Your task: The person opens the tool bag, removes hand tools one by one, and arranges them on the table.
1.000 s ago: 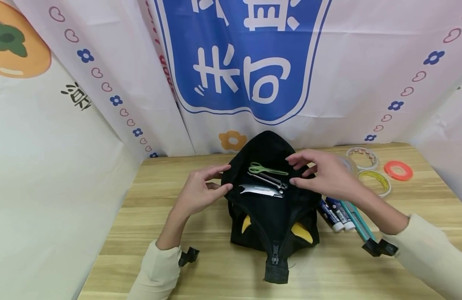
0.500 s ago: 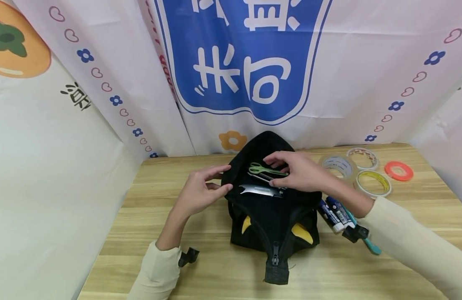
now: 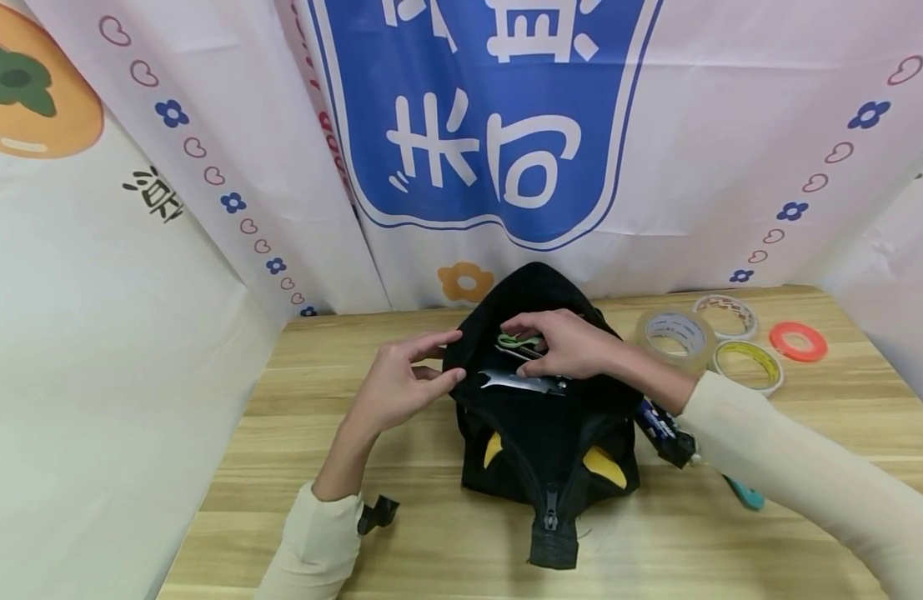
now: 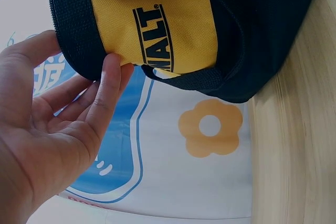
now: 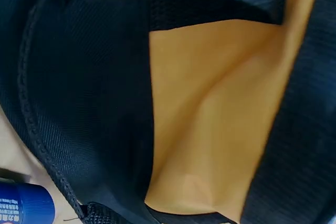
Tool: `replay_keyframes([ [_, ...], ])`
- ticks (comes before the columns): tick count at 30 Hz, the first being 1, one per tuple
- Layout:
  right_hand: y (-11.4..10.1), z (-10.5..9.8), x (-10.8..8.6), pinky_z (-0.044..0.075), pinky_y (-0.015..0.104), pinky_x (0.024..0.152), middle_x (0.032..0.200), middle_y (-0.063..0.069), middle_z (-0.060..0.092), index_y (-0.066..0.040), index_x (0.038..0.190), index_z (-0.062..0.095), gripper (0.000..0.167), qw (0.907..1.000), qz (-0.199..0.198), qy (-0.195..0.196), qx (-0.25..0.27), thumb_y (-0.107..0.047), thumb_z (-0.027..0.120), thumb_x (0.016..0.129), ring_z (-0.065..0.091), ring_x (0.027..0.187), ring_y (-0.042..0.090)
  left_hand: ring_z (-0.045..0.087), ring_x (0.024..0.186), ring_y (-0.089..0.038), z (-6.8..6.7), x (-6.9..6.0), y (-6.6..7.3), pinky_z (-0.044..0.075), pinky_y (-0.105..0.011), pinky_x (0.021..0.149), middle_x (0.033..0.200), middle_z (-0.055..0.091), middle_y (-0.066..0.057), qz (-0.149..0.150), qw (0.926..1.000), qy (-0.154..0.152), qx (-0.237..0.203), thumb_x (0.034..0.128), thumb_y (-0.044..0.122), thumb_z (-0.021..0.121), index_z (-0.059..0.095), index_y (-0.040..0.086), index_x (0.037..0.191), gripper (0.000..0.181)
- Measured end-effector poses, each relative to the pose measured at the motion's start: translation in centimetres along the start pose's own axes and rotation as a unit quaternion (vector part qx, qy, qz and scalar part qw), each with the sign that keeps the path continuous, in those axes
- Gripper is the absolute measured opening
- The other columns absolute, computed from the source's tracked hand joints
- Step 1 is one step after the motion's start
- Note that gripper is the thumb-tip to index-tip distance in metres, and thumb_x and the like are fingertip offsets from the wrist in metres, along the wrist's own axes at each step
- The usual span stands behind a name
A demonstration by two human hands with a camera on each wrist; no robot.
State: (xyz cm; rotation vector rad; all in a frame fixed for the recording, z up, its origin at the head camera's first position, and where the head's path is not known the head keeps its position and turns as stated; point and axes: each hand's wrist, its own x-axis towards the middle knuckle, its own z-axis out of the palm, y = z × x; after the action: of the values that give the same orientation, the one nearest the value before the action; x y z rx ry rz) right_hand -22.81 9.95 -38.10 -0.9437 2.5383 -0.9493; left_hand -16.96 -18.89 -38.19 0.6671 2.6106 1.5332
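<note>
Green scissors lie handles leftward between the parted thumb and fingers of my nearer right hand, no grip visible, while my left hand, fingers nearly straight, touches the bag.

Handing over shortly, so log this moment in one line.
left hand: touches black-and-yellow tool bag | right hand: at green scissors in bag | red tape roll: on table

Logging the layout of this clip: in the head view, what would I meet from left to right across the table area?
Left hand, black-and-yellow tool bag, clear packing tape roll, yellow-cored tape roll, red tape roll.
</note>
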Motion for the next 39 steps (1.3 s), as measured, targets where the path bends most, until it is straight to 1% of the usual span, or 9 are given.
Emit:
replay_keyframes([
  [5,0.7,0.9,1.0,0.062,0.048,0.104,0.147,0.019,0.065,-0.003,0.151,0.059,0.063,0.9997,0.013,-0.018,-0.011,-0.014,0.083,0.094,0.067,0.130,0.035,0.070,0.124,-0.034,0.0,0.0,0.1,0.067,-0.026,0.087,0.145,0.068,-0.016,0.000,1.0000,0.000,0.002,0.0955,0.005,0.080,0.068,0.003,0.143,0.049],
  [10,1.5,2.0,1.5,0.059,0.042,0.091,0.137,0.016,0.072,-0.003,0.146,0.064,0.057,0.9996,0.015,-0.013,-0.019,-0.013,0.084,0.094,0.069,0.107,0.032,0.070,0.125,-0.034,-0.1,0.0,0.1,0.067,-0.026,0.087,0.145,0.068,-0.016,0.000,1.0000,0.000,0.003,0.0957,0.005,0.079,0.068,0.003,0.143,0.048],
  [11,1.6,2.3,1.6,0.059,0.042,0.091,0.136,0.016,0.073,-0.003,0.145,0.065,0.055,0.9997,0.014,-0.009,-0.020,-0.012,0.084,0.094,0.069,0.106,0.031,0.070,0.125,-0.035,-0.1,0.0,0.1,0.067,-0.026,0.087,0.145,0.068,-0.016,0.000,1.0000,0.000,0.003,0.0958,0.005,0.079,0.068,0.003,0.143,0.048],
  [17,2.4,3.5,1.8,0.064,0.043,0.097,0.139,0.014,0.073,-0.005,0.142,0.068,0.052,0.9997,0.006,-0.004,-0.024,-0.010,0.084,0.093,0.073,0.116,0.028,0.070,0.125,-0.034,-0.2,-0.1,0.2,0.067,-0.027,0.086,0.145,0.068,-0.016,0.000,1.0000,0.002,0.006,0.0956,0.005,0.079,0.068,0.003,0.143,0.048],
  [21,3.0,4.1,1.8,0.061,0.041,0.094,0.139,0.013,0.072,-0.006,0.141,0.069,0.051,0.9993,0.002,-0.016,-0.034,-0.011,0.084,0.092,0.072,0.108,0.024,0.070,0.124,-0.034,-0.3,-0.1,0.2,0.067,-0.027,0.086,0.144,0.069,-0.016,0.002,1.0000,0.003,0.008,0.0953,0.005,0.080,0.068,0.003,0.142,0.048],
  [27,4.8,5.5,2.4,0.058,0.035,0.087,0.130,0.009,0.075,-0.008,0.137,0.071,0.048,0.9977,-0.032,-0.023,-0.056,-0.010,0.084,0.090,0.068,0.100,0.019,0.071,0.124,-0.034,-0.3,-0.1,0.1,0.067,-0.027,0.086,0.144,0.069,-0.016,0.003,0.9999,0.003,0.009,0.0952,0.005,0.080,0.069,0.003,0.142,0.048],
  [32,4.3,6.0,2.3,0.062,0.042,0.095,0.129,0.012,0.075,-0.002,0.133,0.072,0.046,0.9975,-0.028,-0.014,-0.063,-0.003,0.083,0.088,0.071,0.110,0.024,0.070,0.124,-0.034,-0.4,-0.1,0.1,0.067,-0.026,0.086,0.143,0.070,-0.015,0.005,0.9999,0.004,0.016,0.0952,0.005,0.080,0.069,0.003,0.142,0.048],
  [33,3.7,5.8,2.1,0.062,0.044,0.097,0.128,0.013,0.075,-0.001,0.132,0.073,0.046,0.9976,-0.020,-0.016,-0.064,-0.002,0.084,0.088,0.072,0.112,0.026,0.070,0.124,-0.034,-0.4,-0.1,0.2,0.067,-0.026,0.086,0.143,0.070,-0.015,0.006,0.9998,0.004,0.016,0.0951,0.005,0.080,0.069,0.003,0.142,0.048],
  [39,3.5,5.9,2.0,0.063,0.036,0.085,0.119,0.013,0.076,-0.001,0.124,0.075,0.039,0.9955,-0.028,-0.015,-0.089,0.000,0.083,0.086,0.072,0.102,0.023,0.071,0.123,-0.034,-0.4,-0.1,0.2,0.067,-0.026,0.085,0.142,0.070,-0.016,0.005,0.9999,0.006,0.015,0.0947,0.004,0.080,0.069,0.002,0.141,0.048],
])
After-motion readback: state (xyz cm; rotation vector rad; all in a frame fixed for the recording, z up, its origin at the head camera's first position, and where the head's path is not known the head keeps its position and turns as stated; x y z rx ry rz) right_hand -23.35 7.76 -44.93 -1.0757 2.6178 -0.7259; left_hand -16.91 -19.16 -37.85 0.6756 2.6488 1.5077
